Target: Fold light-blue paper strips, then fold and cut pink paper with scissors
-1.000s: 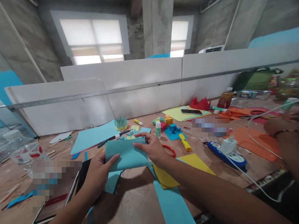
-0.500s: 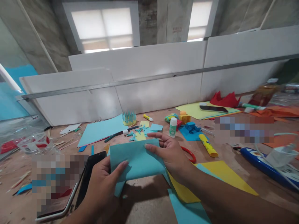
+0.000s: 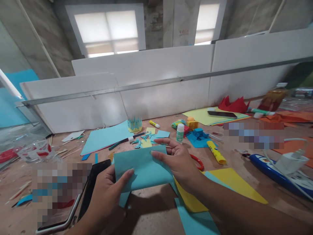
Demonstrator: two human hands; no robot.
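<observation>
A folded piece of light blue paper (image 3: 143, 168) is held above the table between both hands. My left hand (image 3: 109, 189) pinches its lower left edge, thumb on the front. My right hand (image 3: 177, 161) grips its right side, thumb pressed on the upper edge and fingers behind. Under the hands lie a yellow sheet (image 3: 227, 184) and a blue sheet (image 3: 195, 220) on the brown table (image 3: 151, 212).
A black phone (image 3: 94, 187) lies left of my left hand. Red scissors (image 3: 198, 162), a yellow glue stick (image 3: 216, 152), a small white bottle (image 3: 180, 133), a marker (image 3: 124, 141), blue paper scraps and a blue power strip (image 3: 276, 173) lie beyond. White boards (image 3: 156, 85) stand at the table's back.
The view swung left and down between the first frames. The hands keep hold of the blue paper, and since half a second ago they have hardly moved.
</observation>
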